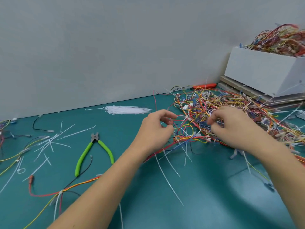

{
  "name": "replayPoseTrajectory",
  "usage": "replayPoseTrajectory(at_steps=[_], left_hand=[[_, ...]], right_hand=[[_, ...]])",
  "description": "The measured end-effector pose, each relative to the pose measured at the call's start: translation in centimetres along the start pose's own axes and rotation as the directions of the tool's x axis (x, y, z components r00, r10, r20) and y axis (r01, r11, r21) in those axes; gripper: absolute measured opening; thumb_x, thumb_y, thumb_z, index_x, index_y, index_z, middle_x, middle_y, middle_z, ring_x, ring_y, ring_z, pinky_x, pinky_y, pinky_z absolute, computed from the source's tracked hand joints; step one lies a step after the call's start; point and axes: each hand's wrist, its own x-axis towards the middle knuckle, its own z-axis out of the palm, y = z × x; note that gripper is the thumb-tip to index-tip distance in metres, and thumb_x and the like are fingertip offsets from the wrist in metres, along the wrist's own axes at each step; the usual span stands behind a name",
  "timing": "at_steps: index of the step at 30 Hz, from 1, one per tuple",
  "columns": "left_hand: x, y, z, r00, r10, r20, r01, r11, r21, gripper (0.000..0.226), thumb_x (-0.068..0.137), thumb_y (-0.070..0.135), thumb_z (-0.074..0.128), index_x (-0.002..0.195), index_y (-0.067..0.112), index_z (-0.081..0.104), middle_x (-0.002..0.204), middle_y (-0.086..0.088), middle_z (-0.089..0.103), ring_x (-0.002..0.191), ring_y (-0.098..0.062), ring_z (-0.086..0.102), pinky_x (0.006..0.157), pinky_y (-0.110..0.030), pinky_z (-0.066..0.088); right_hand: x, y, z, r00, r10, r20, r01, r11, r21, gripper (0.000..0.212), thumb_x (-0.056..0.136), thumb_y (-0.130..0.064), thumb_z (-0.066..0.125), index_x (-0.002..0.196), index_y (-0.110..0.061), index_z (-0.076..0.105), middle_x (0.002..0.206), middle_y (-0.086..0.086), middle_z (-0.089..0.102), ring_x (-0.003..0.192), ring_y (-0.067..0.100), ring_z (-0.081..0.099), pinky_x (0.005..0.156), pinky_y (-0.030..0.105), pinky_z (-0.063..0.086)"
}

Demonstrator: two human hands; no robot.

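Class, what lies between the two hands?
Loops of the wire tangle span the gap between the left hand and right hand, in the head view.

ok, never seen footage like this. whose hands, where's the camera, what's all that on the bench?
There is no robot here: a person works with two bare hands. The single picture comes from a wide-angle camera worn on the head, looking forward and down.

The left hand and the right hand both have their fingers curled into a wire tangle, pinching strands. The right hand is somewhat blurred.

On the green table lie a bundle of white zip ties, green-handled cutters and trimmed tie offcuts. A white box at the right holds more wires.
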Motion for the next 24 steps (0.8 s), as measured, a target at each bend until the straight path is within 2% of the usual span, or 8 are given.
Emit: replayPoseTrajectory(at_steps=[3, 6, 9, 11, 13, 18, 22, 24], left_hand=[[0.4, 0.3, 0.6, 0.998, 0.021, 0.057, -0.025, 0.998, 0.066, 0.019, 0.09, 0.025, 0.07, 0.107, 0.032, 0.073, 0.098, 0.015, 0.073, 0.061, 0.004, 0.058, 0.069, -0.024, 0.048], [0.5, 0.9, 0.9, 0.984, 0.026, 0.174, -0.046, 0.993, 0.113, 0.015, 0.09, 0.03, 0.076, 0.105, 0.027, 0.077, 0.088, 0.011, 0.074, 0.069, 0.004, 0.063, 0.073, -0.021, 0.052], [0.6, 1.2, 1.1, 0.935, -0.075, 0.347, -0.031, 0.956, 0.291, 0.015, 0.088, 0.029, 0.074, 0.102, 0.025, 0.078, 0.073, 0.009, 0.063, 0.064, -0.008, 0.057, 0.064, -0.026, 0.047], [0.6, 1.4, 1.2, 0.909, -0.147, 0.39, 0.013, 0.945, 0.327, 0.012, 0.085, 0.032, 0.073, 0.094, 0.025, 0.078, 0.067, 0.009, 0.061, 0.062, -0.01, 0.054, 0.059, -0.026, 0.041], [0.7, 1.5, 1.3, 0.915, -0.189, 0.355, 0.049, 0.928, 0.369, 0.017, 0.083, 0.041, 0.068, 0.084, 0.026, 0.077, 0.071, 0.008, 0.068, 0.068, -0.01, 0.061, 0.061, -0.025, 0.046], [0.7, 1.7, 1.7, 0.903, -0.247, 0.35, 0.046, 0.868, 0.494, 0.031, 0.066, 0.053, 0.06, 0.076, 0.027, 0.073, 0.081, 0.003, 0.073, 0.086, -0.02, 0.07, 0.08, -0.035, 0.059], [1.3, 1.3, 1.0, 0.93, -0.223, 0.293, 0.049, 0.863, 0.503, 0.017, 0.083, 0.033, 0.061, 0.073, 0.022, 0.069, 0.08, 0.004, 0.074, 0.083, -0.02, 0.069, 0.074, -0.031, 0.057], [1.4, 0.9, 0.6, 0.931, -0.207, 0.301, 0.05, 0.889, 0.454, 0.017, 0.091, 0.02, 0.056, 0.082, 0.016, 0.069, 0.072, 0.006, 0.076, 0.071, -0.008, 0.069, 0.061, -0.021, 0.051]], right_hand=[[-0.7, -1.5, 0.8, 0.982, -0.121, -0.148, 0.131, 0.989, 0.062, 0.022, 0.088, -0.017, 0.067, 0.108, -0.022, 0.076, 0.107, -0.006, 0.074, 0.107, 0.02, 0.063, 0.096, 0.04, 0.048], [-1.1, -2.6, 1.9, 0.974, -0.225, 0.028, 0.219, 0.963, 0.156, 0.025, 0.088, -0.032, 0.072, 0.113, -0.029, 0.075, 0.106, -0.013, 0.074, 0.102, 0.007, 0.065, 0.093, 0.033, 0.05], [-1.2, -2.4, 3.2, 0.945, -0.206, 0.252, 0.175, 0.974, 0.142, 0.033, 0.087, -0.047, 0.075, 0.116, -0.03, 0.071, 0.092, -0.008, 0.072, 0.087, 0.012, 0.066, 0.085, 0.036, 0.052], [-1.5, -1.8, 3.8, 0.934, -0.201, 0.294, 0.148, 0.97, 0.194, 0.031, 0.086, -0.051, 0.077, 0.111, -0.035, 0.068, 0.078, -0.009, 0.068, 0.073, 0.007, 0.062, 0.074, 0.031, 0.051], [-2.0, -1.0, 4.3, 0.941, -0.214, 0.263, 0.152, 0.959, 0.24, 0.03, 0.082, -0.056, 0.077, 0.104, -0.042, 0.062, 0.075, -0.013, 0.065, 0.068, 0.006, 0.059, 0.062, 0.021, 0.044], [-3.1, -0.1, 5.3, 0.959, -0.227, 0.17, 0.188, 0.957, 0.22, 0.048, 0.071, -0.081, 0.063, 0.099, -0.043, 0.057, 0.07, -0.01, 0.057, 0.074, 0.001, 0.054, 0.058, 0.02, 0.033], [-3.6, 1.0, 4.9, 0.972, -0.235, 0.008, 0.227, 0.946, 0.23, 0.044, 0.072, -0.077, 0.061, 0.075, -0.034, 0.07, 0.067, -0.01, 0.055, 0.079, 0.002, 0.052, 0.065, 0.023, 0.037], [-3.8, 1.7, 4.1, 0.969, -0.247, -0.033, 0.247, 0.937, 0.248, 0.04, 0.077, -0.068, 0.064, 0.065, -0.03, 0.069, 0.067, -0.012, 0.057, 0.082, 0.006, 0.052, 0.069, 0.023, 0.039]])
